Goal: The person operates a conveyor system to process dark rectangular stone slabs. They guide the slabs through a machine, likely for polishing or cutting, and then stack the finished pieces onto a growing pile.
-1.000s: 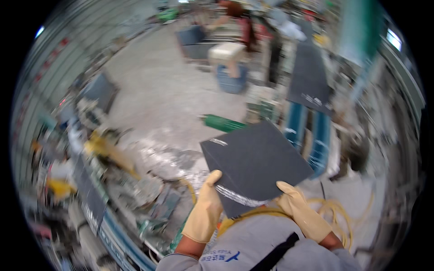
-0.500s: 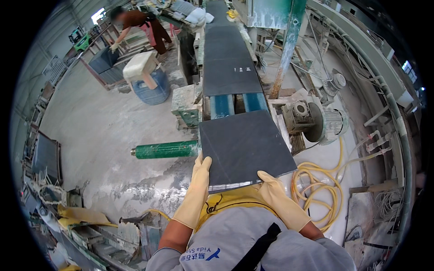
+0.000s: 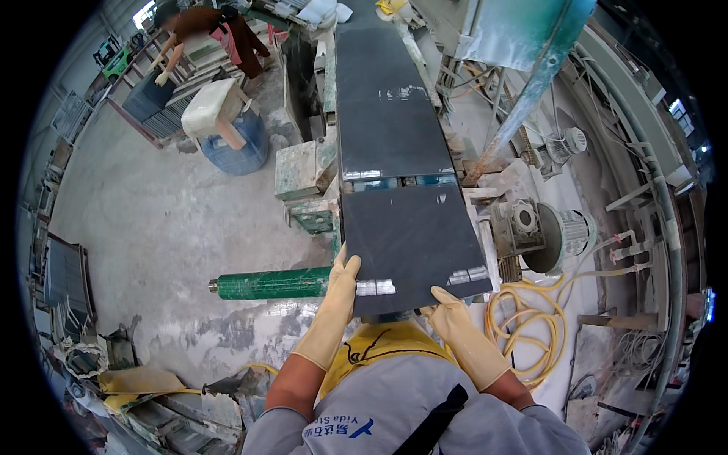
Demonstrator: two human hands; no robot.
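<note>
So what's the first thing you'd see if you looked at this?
The big dark stone slab in the middle, held at its near edge by the left hand and the right hand, both in yellowish rubber gloves. Beyond it a long dark slab lies on the machine line, stretching away. To the left a green roller sticks out over the dusty floor, and yellow hose lies coiled to the right.

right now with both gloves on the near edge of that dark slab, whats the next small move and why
Probably push the dark slab forward along the line. Its far edge already meets the next slab, while its near edge overhangs toward the body, held by the left hand and right hand, beside the green roller.
</note>
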